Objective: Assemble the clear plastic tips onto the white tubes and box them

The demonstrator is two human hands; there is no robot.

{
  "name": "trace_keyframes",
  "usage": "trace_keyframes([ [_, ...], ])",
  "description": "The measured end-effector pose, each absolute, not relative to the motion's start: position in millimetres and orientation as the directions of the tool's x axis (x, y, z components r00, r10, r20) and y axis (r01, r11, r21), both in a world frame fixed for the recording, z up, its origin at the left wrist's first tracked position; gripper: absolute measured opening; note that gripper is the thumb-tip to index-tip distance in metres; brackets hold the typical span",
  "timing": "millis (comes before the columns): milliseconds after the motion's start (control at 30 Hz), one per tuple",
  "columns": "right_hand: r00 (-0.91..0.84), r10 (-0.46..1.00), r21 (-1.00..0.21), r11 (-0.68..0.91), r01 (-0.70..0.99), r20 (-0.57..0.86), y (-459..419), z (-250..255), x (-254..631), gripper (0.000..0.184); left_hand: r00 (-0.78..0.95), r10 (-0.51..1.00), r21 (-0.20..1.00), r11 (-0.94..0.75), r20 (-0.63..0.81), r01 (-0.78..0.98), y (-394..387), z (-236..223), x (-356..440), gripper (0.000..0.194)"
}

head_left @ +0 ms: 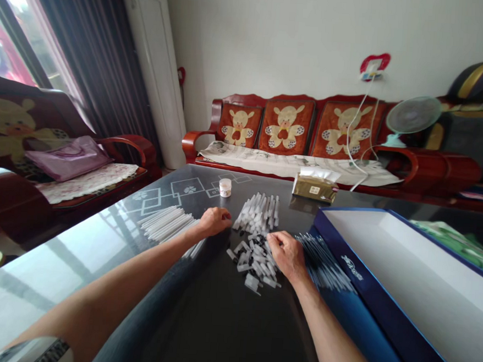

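Small translucent-white plastic pieces [259, 265] lie jumbled on the glossy black worktop [223, 328], seemingly unsorted; slim whitish plastic sticks [256, 213] at their twelve o'clock look arranged. Left hand [214, 221] curled, right hand [288, 254] bunched; cannot tell either grip's contents.

The tabletop [74, 263] is glossy and glass-smooth, mirroring the window light. On it, the slim white tubes [168, 224] look like smooth plastic, and the small caps [261, 259] like translucent, frosted plastic. The long box [366, 289] looks like cardboard, smooth outside with a matt white lining [420, 287]. Soft paper tissue [318, 174] contrasts with varnished, shiny sofa wood [194, 143], plush cloth cushions [286, 126] and matt curtain fabric [81, 43].
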State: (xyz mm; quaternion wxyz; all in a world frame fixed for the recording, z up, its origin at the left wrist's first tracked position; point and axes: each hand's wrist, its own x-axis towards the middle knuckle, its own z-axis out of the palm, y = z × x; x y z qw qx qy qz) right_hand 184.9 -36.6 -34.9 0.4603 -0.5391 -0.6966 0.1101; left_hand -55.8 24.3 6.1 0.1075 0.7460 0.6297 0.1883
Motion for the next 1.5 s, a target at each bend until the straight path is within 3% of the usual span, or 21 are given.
trace_keyframes([
  [333,0.021,0.852,-0.656,0.387,0.648,0.524,-36.9,-34.5,183.8,0.03,0.102,0.994,0.411,-0.109,0.037,0.905,41.9,-1.1,-37.8,0.031],
  [600,0.013,0.859,-0.653,0.379,0.656,0.512,-36.3,-35.3,183.9,0.031,0.174,0.973,0.421,-0.224,0.153,0.879,24.7,-6.0,-51.0,0.04],
  [733,0.01,0.859,-0.651,0.381,0.657,0.512,-36.4,-34.8,183.7,0.031,0.469,0.841,0.208,-0.527,0.27,0.824,1.9,-8.0,-74.5,0.037],
  [833,0.013,0.861,-0.652,0.374,0.66,0.508,-36.7,-34.5,183.6,0.031,0.642,0.739,0.092,-0.667,0.203,0.739,-11.2,-4.2,-93.0,0.043],
  [1000,0.013,0.864,-0.651,0.369,0.664,0.504,-36.1,-36.2,183.8,0.031,0.725,0.685,0.03,-0.728,0.069,0.685,-15.1,10.6,-116.0,0.056],
  [1100,0.015,0.86,-0.654,0.376,0.656,0.51,-34.8,-37.8,184.0,0.031,0.719,0.694,-0.018,-0.719,0.021,0.695,-8.2,17.3,-112.5,0.048],
  [1233,0.02,0.854,-0.658,0.385,0.647,0.52,-33.8,-38.4,184.3,0.03,0.592,0.791,-0.049,-0.592,0.156,0.804,8.5,19.4,-78.3,0.03],
  [1333,0.023,0.858,-0.662,0.378,0.647,0.513,-34.2,-38.1,184.5,0.03,0.38,0.895,0.078,-0.407,0.231,0.91,23.4,17.2,-44.6,0.032],
  [1500,0.024,0.862,-0.664,0.372,0.648,0.507,-34.5,-38.6,184.3,0.029,0.264,0.954,0.231,-0.291,0.14,0.928,47.2,9.4,-16.1,0.038],
])
